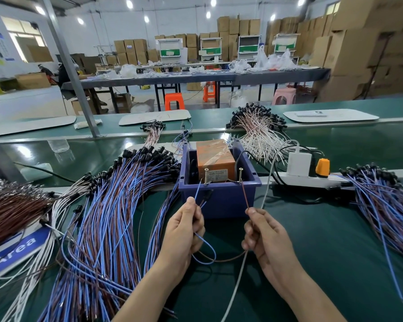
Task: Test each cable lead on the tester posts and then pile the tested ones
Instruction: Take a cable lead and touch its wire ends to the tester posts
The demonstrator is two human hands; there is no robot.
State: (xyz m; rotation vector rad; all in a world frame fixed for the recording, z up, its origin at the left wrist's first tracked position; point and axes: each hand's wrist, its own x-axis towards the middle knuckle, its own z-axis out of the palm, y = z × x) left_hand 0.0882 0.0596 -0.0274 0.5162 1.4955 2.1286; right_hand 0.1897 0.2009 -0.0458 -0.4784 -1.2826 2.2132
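A blue box (221, 201) holds an orange tester (214, 159) with two upright screw posts at its near rim. My left hand (184, 231) pinches the blue lead (197, 191), whose bare tip touches the left post (206, 176). My right hand (264, 233) pinches the brown lead (244, 194), whose tip reaches the right post (240, 175). The two leads join in a loop (209, 256) hanging between my hands. A large pile of blue-and-brown cables (107, 224) lies to the left; another pile (386, 205) lies at the right.
A white power strip (312, 180) with a white charger and an orange plug sits right of the box; its white cord (242, 263) runs down past my right hand. White-and-pink cables (258, 131) lie behind the box. Brown cables (12, 205) and a blue sign (16, 249) are at far left.
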